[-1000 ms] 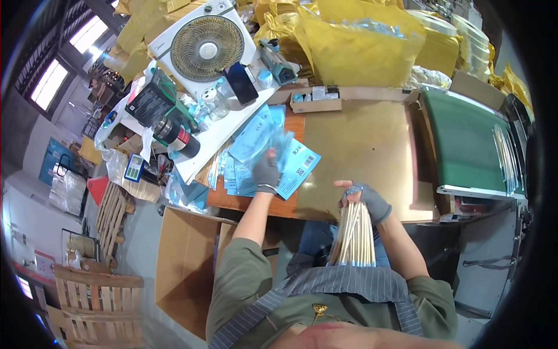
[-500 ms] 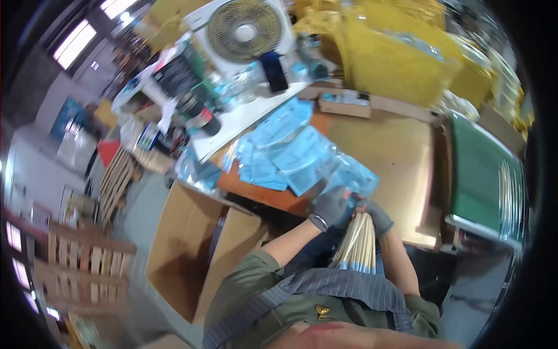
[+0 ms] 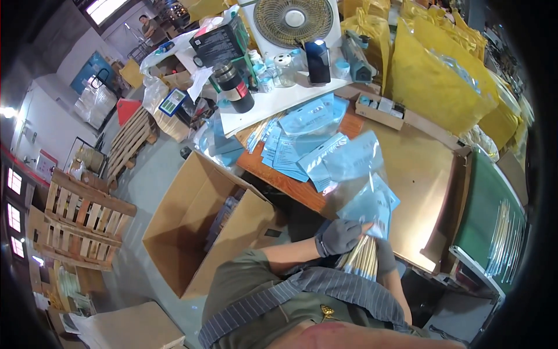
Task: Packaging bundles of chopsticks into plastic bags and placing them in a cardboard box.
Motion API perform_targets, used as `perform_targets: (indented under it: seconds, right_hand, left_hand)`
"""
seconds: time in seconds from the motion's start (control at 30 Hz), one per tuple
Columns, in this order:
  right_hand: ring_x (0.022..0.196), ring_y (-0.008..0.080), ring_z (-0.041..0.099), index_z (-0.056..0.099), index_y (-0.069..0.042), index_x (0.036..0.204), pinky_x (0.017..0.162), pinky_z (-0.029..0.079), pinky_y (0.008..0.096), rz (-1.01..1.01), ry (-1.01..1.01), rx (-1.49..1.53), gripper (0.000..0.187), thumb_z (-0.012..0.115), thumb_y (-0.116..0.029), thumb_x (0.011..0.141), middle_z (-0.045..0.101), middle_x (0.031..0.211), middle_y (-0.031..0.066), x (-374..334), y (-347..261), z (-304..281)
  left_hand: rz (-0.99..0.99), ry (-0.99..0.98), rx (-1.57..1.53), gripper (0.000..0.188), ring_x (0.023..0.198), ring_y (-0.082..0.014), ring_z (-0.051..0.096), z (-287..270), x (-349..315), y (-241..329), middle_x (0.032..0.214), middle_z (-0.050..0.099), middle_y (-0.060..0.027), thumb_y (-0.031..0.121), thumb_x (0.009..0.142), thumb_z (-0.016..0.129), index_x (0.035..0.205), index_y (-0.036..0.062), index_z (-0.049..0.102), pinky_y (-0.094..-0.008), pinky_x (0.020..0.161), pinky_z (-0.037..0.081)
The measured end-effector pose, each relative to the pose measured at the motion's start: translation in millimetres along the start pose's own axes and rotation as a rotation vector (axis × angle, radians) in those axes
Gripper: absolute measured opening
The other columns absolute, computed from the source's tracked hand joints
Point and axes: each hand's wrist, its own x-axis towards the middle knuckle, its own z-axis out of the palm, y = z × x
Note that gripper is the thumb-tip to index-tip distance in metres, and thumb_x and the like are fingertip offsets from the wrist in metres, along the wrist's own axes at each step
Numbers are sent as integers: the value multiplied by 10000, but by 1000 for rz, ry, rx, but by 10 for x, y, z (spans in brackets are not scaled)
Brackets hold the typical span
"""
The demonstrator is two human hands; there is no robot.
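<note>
By the counter (image 3: 285, 186) I see the left hand (image 3: 340, 237), fingers pinching a blue pouch (image 3: 365, 205), and the partly hidden right hand (image 3: 385, 256) clamped round pale sticks (image 3: 362, 259), their visible lengths outside it, more pouches (image 3: 286, 156) lying leftward.

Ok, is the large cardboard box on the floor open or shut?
Open: the cardboard box shows its inner walls, and some items are visible inside.

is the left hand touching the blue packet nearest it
Touching: the head view shows a bare fingertip of the left hand lying over the blue packet at its lower edge.
</note>
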Motion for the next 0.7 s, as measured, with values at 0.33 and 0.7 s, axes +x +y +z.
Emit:
perform_targets:
  seconds: [0.33, 0.7]
  right_hand:
    - [748, 281, 646, 585, -50, 1080, 665, 483, 334, -474, 375, -1435, 332, 665, -246, 825, 645, 801, 155, -734, -421, 138]
    - [490, 194, 481, 509, -36, 808, 500, 372, 312, -1207, 328, -1241, 135, 514, 62, 716, 471, 578, 116, -215, -1979, 1039]
  left_hand:
    - [-87, 85, -243, 297, 772, -324, 644, -37, 0, 334, 858, 641, -161, 156, 895, 559, 1154, 22, 613, -399, 667, 505]
    - [-282, -343, 403, 208, 746, -365, 643, -1056, 1584, 16, 787, 653, -195, 196, 718, 594, 801, 23, 675, -453, 665, 511]
